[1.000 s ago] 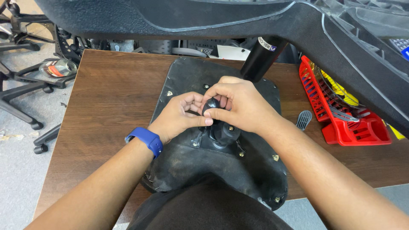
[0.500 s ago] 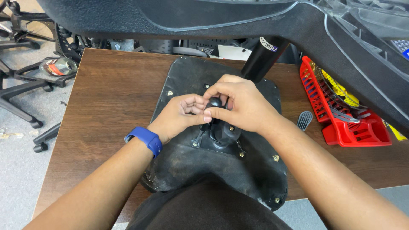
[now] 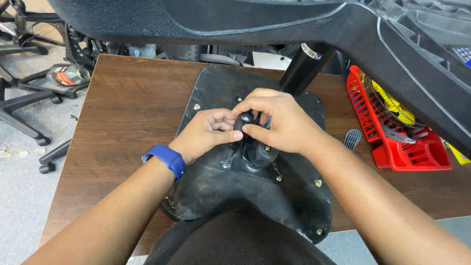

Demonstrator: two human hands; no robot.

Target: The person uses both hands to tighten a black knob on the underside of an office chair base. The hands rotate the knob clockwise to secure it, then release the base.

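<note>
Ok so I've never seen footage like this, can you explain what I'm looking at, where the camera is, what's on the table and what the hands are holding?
The camera sits on a person's head, looking down at their own bare hands. On the brown wooden table lies an upturned black office-chair seat pan. Both hands meet at the black metal mechanism bolted to its middle: the left hand, with a blue wristband, and the right hand pinch a small black knob-like part on top. A black cylinder stands behind them, and a red plastic slatted tray lies to the right.

Left hand (image 3: pixel 208 133) and right hand (image 3: pixel 279 122) meet, fingers curled, forearms angled inward.
</note>
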